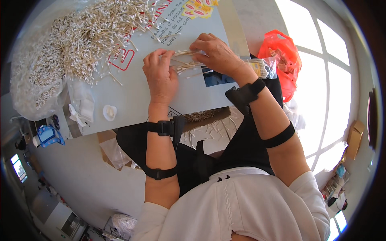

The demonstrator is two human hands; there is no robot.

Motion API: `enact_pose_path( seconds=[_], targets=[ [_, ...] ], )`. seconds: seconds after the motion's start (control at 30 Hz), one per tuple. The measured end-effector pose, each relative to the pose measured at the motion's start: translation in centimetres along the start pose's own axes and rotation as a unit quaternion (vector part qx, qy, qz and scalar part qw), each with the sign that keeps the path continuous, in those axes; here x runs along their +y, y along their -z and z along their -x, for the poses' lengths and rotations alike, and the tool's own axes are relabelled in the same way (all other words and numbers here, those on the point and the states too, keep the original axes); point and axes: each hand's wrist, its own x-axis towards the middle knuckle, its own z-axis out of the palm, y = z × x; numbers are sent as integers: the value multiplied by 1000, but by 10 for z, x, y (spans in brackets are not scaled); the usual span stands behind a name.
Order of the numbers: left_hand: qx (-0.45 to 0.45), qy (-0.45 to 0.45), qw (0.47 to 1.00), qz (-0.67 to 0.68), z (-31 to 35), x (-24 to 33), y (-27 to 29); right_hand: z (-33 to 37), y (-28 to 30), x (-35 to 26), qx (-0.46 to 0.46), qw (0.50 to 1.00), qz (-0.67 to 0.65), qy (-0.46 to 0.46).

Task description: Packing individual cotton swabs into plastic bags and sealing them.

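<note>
A loose bunch of cotton swabs (185, 66) lies crosswise between my two hands, just above the grey tabletop (132, 100). My left hand (161, 76) is closed, its fingertips and thumb pressed to the left ends of the swabs. Fingers curled, my right hand (217, 56) grips the same bunch from the right; its palm side is hidden. Under the right wrist lies a dark blue printed sheet (217, 78), partly covered. Next to that wrist, at the table's right edge, is a clear packet of cotton swabs (261, 68).
A large heap of cotton swabs (84, 40) spills from a clear bag at the far left. Yellow labels (198, 9) lie at the far edge. A small white dish (109, 113) stands near left. A red plastic bag (283, 60) hangs right. Below the table, a box (215, 119) holds swabs.
</note>
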Motion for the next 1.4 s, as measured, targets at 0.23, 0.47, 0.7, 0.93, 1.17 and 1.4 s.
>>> enact_pose_path(
  seconds=[0.23,0.47,0.7,0.93,1.17,1.4],
  targets=[
    [-73,37,997,4,-4,-10,-4,-5,-7,-4,12,999,29,-42],
    [-67,20,997,29,-4,13,-10,-10,-5,0,0,1000,20,-3],
    [80,208,897,382,19,9,-7,16,-4,-7,122,971,-193,-70],
    [69,214,831,509,2,25,-33,30,-30,-23,275,922,-242,-124],
    [20,206,849,487,-3,32,-39,23,-31,-25,242,913,-300,-132],
    [-17,66,989,130,-9,20,-28,27,-14,-7,250,916,-267,-164]
  ],
)
